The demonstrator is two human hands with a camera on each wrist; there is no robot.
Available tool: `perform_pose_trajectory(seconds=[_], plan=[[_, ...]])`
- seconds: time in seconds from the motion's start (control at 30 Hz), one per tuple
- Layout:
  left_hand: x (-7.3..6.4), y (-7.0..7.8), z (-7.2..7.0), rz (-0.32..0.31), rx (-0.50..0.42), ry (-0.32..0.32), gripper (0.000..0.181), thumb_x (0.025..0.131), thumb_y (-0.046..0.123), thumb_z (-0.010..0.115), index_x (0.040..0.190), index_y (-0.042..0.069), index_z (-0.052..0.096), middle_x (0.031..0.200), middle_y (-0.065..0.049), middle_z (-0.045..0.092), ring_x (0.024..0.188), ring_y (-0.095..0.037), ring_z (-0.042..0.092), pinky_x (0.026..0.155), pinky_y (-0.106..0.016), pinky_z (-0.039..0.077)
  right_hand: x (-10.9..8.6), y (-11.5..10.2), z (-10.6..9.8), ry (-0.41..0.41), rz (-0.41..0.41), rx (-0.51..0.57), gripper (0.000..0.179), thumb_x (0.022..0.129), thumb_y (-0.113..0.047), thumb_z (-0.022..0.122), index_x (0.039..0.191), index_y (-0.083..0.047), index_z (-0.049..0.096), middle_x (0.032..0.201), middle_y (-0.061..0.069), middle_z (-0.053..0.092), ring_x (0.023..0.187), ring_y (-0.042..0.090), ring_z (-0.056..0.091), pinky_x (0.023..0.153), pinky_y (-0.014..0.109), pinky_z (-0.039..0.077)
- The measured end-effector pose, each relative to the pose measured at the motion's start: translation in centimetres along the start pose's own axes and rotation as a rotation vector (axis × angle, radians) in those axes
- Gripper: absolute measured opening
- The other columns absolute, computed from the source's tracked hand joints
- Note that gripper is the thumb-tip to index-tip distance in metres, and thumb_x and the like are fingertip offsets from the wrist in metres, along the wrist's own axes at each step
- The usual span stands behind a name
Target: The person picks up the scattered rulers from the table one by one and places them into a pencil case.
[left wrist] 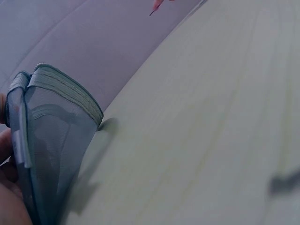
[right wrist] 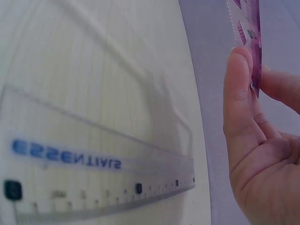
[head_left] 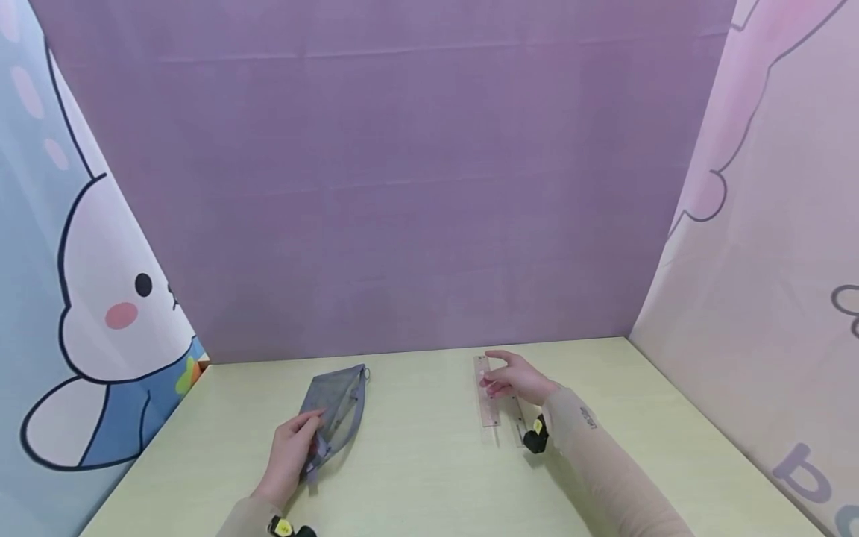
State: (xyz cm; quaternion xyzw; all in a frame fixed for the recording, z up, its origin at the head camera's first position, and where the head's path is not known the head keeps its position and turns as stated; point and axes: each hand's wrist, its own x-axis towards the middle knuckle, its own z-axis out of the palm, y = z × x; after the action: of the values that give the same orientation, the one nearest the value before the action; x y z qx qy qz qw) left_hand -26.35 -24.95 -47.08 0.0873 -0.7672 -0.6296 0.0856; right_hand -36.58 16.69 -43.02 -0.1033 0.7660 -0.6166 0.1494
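A grey mesh zip pouch (head_left: 335, 395) stands tilted on the left of the table. My left hand (head_left: 291, 451) grips its near side, and the left wrist view shows the pouch (left wrist: 61, 136) with its zipped edge upward and fingers at its left side. Over on the right, my right hand (head_left: 520, 379) pinches a thin pinkish ruler (head_left: 486, 406). In the right wrist view, thumb and fingers hold this pink printed strip (right wrist: 255, 47), partly cut off by the frame. Below that hand lies a clear ruler (right wrist: 93, 154) with mirrored blue lettering "ESSENTIALS"; the wrist partly hides it in the head view.
The pale wooden table (head_left: 416, 455) ends at a purple cloth backdrop (head_left: 416, 186). A cartoon-printed curtain (head_left: 121, 261) hangs on the left and a pink-white one (head_left: 758, 283) on the right. Bare tabletop lies between the pouch and the rulers.
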Motion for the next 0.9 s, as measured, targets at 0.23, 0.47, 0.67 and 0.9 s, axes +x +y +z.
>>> perform_pose_trajectory(seconds=[0.23,0.47,0.67,0.9], plan=[[0.1,0.1,0.1,-0.015,-0.004,0.001,0.039,0.090,0.012,0.052,0.125,-0.003,0.061,0.085,-0.004,0.057,0.065,-0.013,0.050,0.061,-0.025,0.043,0.1,0.3,-0.1,0.000,0.003,0.022,0.065,0.095,-0.005,0.055,0.150,0.000,0.022,0.099,0.017,0.067,0.079,0.021,0.066,0.076,0.036,0.055],[0.1,0.0,0.1,-0.023,-0.002,-0.001,0.040,0.091,0.013,0.052,0.126,-0.003,0.061,0.088,-0.004,0.057,0.064,-0.013,0.050,0.061,-0.025,0.043,0.2,0.5,0.4,0.003,-0.003,0.015,0.065,0.095,-0.006,0.056,0.150,0.000,0.023,0.099,0.016,0.066,0.081,0.022,0.066,0.079,0.038,0.054],[0.0,-0.1,0.0,-0.017,0.014,-0.008,0.040,0.092,0.014,0.051,0.127,-0.002,0.060,0.091,-0.004,0.057,0.065,-0.013,0.050,0.061,-0.025,0.043,0.2,0.6,0.9,-0.003,-0.012,0.020,0.064,0.095,-0.004,0.056,0.150,0.000,0.023,0.099,0.017,0.066,0.081,0.022,0.066,0.078,0.037,0.054],[0.1,-0.1,0.0,-0.013,0.015,-0.011,0.039,0.092,0.014,0.052,0.127,-0.002,0.060,0.090,-0.005,0.057,0.064,-0.013,0.051,0.062,-0.025,0.043,0.4,0.8,1.3,-0.018,-0.026,0.047,0.065,0.094,-0.003,0.056,0.150,0.001,0.023,0.099,0.017,0.066,0.080,0.022,0.066,0.077,0.036,0.054]])
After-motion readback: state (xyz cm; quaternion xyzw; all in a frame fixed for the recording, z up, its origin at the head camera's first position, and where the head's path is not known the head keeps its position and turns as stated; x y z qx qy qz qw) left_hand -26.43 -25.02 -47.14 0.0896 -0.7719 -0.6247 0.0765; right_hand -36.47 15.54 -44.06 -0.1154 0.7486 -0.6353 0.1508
